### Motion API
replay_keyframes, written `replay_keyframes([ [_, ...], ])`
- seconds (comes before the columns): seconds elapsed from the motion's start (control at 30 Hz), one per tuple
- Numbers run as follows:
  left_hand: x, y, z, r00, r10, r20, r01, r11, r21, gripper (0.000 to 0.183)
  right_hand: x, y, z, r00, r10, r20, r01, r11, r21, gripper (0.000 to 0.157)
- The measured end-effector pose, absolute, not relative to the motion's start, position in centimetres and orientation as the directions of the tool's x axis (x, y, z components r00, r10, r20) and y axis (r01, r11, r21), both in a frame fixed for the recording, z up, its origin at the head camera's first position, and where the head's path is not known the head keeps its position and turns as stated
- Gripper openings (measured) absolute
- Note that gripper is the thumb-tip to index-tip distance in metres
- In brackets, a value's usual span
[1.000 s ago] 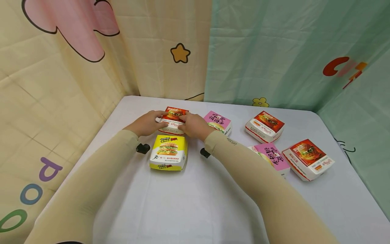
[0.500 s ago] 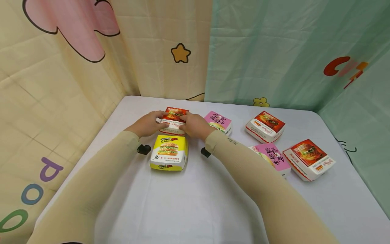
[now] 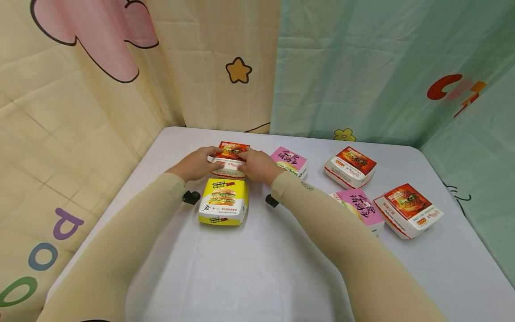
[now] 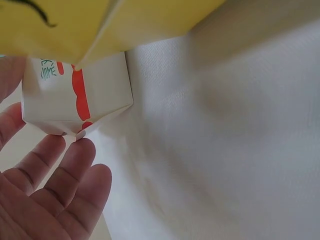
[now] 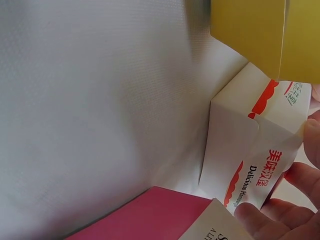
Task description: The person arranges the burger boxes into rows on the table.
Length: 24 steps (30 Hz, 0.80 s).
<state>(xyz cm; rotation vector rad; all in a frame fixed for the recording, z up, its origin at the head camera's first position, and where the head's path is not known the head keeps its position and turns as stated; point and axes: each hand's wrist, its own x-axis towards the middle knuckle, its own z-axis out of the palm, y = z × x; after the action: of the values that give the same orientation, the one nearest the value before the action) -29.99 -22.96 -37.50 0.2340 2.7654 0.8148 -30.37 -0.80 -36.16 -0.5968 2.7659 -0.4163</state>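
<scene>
A red-and-white burger box [image 3: 230,167] lies on the far side of the white table, held between both hands. My left hand [image 3: 195,165] grips its left side, thumb toward the front and fingertips at the edge of the lid. On the right side my right hand [image 3: 260,167] grips the same box, fingers over its top edge. Its side, printed "Delicious Hamburger", shows in the right wrist view. Directly in front stands a yellow-and-white burger box [image 3: 223,201], close against it. A pink burger box [image 3: 290,162] sits just right of the right hand.
Farther right are two more red-and-white burger boxes [image 3: 350,167] and a second pink one [image 3: 360,206], partly hidden by the right sleeve [image 3: 322,223]. Printed curtains [image 3: 225,103] hang behind the table and along both sides.
Both hands keep their hold on the red-and-white burger box, almost still. The pink burger box beside the right hand has shifted very slightly to the right.
</scene>
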Motion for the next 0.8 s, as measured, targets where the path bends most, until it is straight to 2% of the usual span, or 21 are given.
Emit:
replay_keyframes([
  [0.8,-30.32,-22.2,-37.51,-0.955,0.207,-0.212,0.062,0.839,0.54,0.069,-30.67,-0.54,-36.24,-0.885,-0.404,-0.232,-0.318,0.887,-0.334,0.062],
])
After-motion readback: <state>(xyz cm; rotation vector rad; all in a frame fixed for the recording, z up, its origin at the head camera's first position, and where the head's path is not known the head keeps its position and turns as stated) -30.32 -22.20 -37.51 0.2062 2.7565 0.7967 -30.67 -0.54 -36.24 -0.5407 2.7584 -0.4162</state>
